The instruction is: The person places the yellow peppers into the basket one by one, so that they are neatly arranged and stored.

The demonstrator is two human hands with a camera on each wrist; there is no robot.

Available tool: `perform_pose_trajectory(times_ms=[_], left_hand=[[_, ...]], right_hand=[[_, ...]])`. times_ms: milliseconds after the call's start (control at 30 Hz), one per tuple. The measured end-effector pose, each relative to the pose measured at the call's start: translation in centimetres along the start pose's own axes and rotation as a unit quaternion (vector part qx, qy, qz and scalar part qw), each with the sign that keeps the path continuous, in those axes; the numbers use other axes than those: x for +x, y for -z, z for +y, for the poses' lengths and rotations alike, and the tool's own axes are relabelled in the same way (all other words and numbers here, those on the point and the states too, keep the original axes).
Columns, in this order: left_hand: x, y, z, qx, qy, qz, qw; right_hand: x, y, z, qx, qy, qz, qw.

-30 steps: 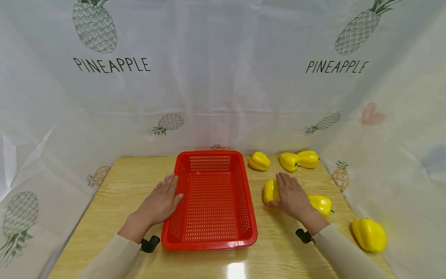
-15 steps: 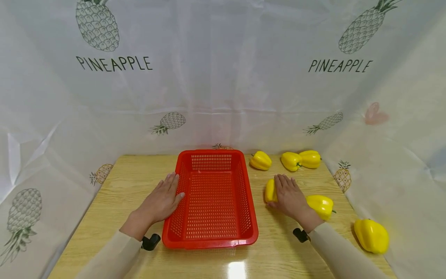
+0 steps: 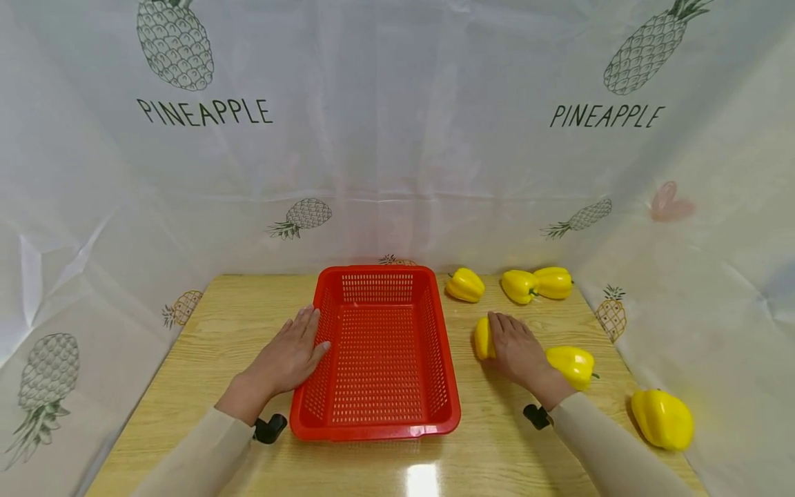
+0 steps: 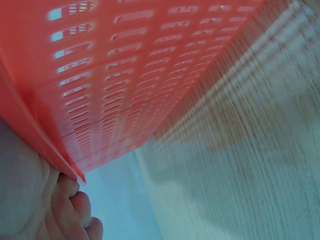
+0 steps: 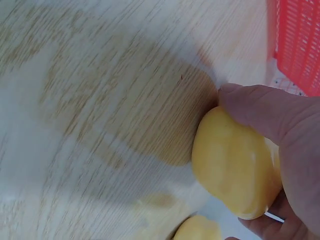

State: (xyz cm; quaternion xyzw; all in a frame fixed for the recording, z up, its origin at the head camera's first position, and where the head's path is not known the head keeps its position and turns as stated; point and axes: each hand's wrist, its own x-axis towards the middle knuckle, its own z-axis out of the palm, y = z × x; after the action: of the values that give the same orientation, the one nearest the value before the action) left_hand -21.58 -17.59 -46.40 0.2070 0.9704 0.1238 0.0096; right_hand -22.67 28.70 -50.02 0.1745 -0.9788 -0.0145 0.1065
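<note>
My left hand (image 3: 288, 355) rests on the left rim of a red plastic basket (image 3: 375, 433), fingers extended along the rim and thumb over its inner side. In the left wrist view the palm lies against the rim, with the basket's slotted side wall (image 4: 130, 65) beside it. My right hand (image 3: 520, 352) grips a yellow bell pepper (image 3: 484, 338) on the wooden table, partly hidden under the hand. In the right wrist view the thumb is on one side of this pepper (image 5: 232, 160) and fingers curl round the other.
Behind the right hand, a yellow pepper (image 3: 464, 285) stands apart from two others (image 3: 518, 286) that sit together. Another pepper (image 3: 573, 366) lies by the right wrist, and one more (image 3: 661, 419) at the table's right edge. A pineapple-print sheet (image 3: 397, 138) encloses the table (image 3: 248, 304).
My right hand's fingers have closed more around the pepper, with the thumb slipping out of the head view. My left hand stays on the basket rim. The whole view has shifted slightly.
</note>
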Motion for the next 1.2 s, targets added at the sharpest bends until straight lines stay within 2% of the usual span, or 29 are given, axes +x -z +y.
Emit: perform_pose_trajectory(times_ms=[233,433,600,900,1033,1200], left_hand=[[0.1,0.1,0.0,0.000,0.002,-0.003,1.0000],[0.0,0.2,0.1,0.000,0.002,-0.002,1.0000],[-0.1,0.4,0.2,0.000,0.005,-0.002,1.0000],[-0.1,0.4,0.3,-0.011,0.008,-0.009,0.9999],[0.1,0.3,0.2,-0.007,0.005,-0.011,0.9999],[0.0,0.3,0.1,-0.005,0.003,-0.012,0.9999]], right_hand=[[0.1,0.3,0.2,0.010,-0.001,-0.011,1.000],[0.3,0.1,0.3,0.040,-0.016,-0.006,0.999],[0.3,-0.3,0.4,0.048,-0.012,-0.011,0.999],[0.6,-0.4,0.7,0.011,0.021,0.020,1.000],[1.1,0.2,0.8,-0.015,0.039,0.044,0.998],[1.8,1.2,0.5,-0.041,0.048,0.044,0.997]])
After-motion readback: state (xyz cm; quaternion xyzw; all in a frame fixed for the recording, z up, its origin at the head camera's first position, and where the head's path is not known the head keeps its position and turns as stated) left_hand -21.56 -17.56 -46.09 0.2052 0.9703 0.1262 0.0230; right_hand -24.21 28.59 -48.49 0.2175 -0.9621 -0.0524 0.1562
